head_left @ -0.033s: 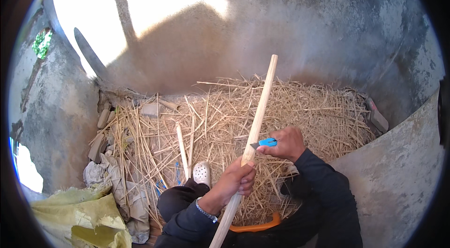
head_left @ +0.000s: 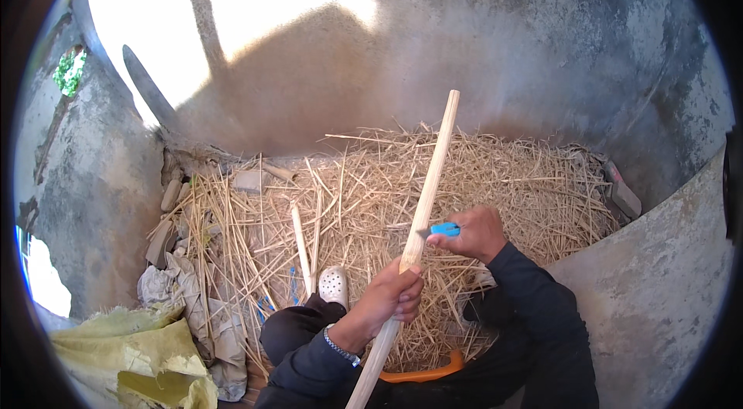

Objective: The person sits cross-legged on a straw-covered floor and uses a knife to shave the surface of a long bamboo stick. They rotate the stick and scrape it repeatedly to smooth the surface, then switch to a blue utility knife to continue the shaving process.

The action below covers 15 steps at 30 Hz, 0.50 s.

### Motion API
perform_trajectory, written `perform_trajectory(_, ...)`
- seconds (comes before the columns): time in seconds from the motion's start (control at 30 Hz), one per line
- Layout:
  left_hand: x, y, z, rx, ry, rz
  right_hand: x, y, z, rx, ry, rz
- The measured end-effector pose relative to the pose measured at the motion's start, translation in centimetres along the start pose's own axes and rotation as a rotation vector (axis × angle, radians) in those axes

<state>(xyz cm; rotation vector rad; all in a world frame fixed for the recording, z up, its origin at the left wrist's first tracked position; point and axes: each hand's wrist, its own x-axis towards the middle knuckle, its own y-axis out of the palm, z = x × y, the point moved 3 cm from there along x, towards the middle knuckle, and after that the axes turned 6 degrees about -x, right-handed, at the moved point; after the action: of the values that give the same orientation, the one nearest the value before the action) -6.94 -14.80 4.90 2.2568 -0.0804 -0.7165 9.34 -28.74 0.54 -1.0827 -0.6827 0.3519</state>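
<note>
A long pale wooden stick [head_left: 433, 169] slants up and away from the lower edge, its far end above the straw. My left hand [head_left: 391, 297] is wrapped round its lower part. In my right hand [head_left: 480, 232] is a utility knife with a blue handle [head_left: 445, 229]. Its dark blade [head_left: 423, 233] points left and meets the side of the stick just above my left hand; whether it bites into the wood is too small to tell.
Loose straw [head_left: 503, 177] covers the floor up to a concrete wall [head_left: 464, 53]. A second pale stick [head_left: 299, 246] lies near my white clog [head_left: 333, 285]. An orange curved object [head_left: 433, 370] rests by my legs. Yellowish sacking [head_left: 139, 355] and stones [head_left: 170, 196] are at left.
My right hand and the knife have shifted very slightly up and to the right along the stick's side. My left hand and the stick stay put.
</note>
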Motion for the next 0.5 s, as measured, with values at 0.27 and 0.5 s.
perform_trajectory(0.27,-0.8,0.1,0.5,-0.063,-0.05,0.04,-2.1,-2.0,3.6,0.203,-0.142,0.061)
perform_trajectory(0.5,-0.9,0.0,1.1,-0.105,-0.074,0.046,-1.3,-0.4,1.2,0.164,0.042,0.034)
